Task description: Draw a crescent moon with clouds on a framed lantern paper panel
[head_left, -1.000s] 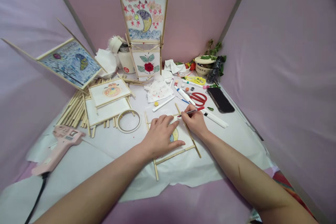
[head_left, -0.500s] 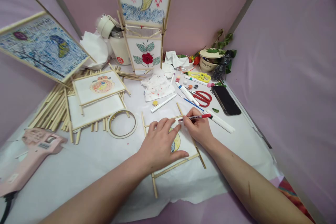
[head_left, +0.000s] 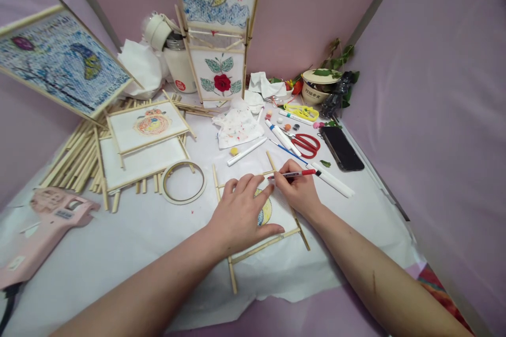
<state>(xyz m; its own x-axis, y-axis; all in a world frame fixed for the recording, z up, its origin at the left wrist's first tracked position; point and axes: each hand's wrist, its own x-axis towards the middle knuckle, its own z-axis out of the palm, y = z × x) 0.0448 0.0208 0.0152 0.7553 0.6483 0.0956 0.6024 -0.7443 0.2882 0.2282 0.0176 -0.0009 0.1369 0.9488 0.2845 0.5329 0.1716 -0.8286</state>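
Half of the drawing (head_left: 266,210) is hidden, because my left hand (head_left: 247,213) lies on top of it. I can see a bit of yellow and a bit of blue by my thumb, but I can't tell what the whole thing is. It is on white paper (head_left: 284,216) in a stick frame (head_left: 266,245), which lies flat on the white-covered counter (head_left: 134,237) right in front of me.

Up high, the tall stick tower (head_left: 215,16) is cut off, so I can't see the top of its moon. The pink glue gun (head_left: 59,231) and the blue picture (head_left: 65,58) both run off the left edge. The blades of the red scissors (head_left: 308,146) go partly under a white marker (head_left: 282,138) and are hard to make out. Both my arms (head_left: 158,287) go out of sight at the bottom.

My left hand is flat, fingers a little apart and pointing away from me, with the thumb stuck out to the right. My right hand (head_left: 296,187) is curled and pinches a red pen (head_left: 302,172). The pen leans to the right, with its tip near the top of the paper. The tip is so small that I can't tell if it touches. My right hand also covers part of the frame's right stick.
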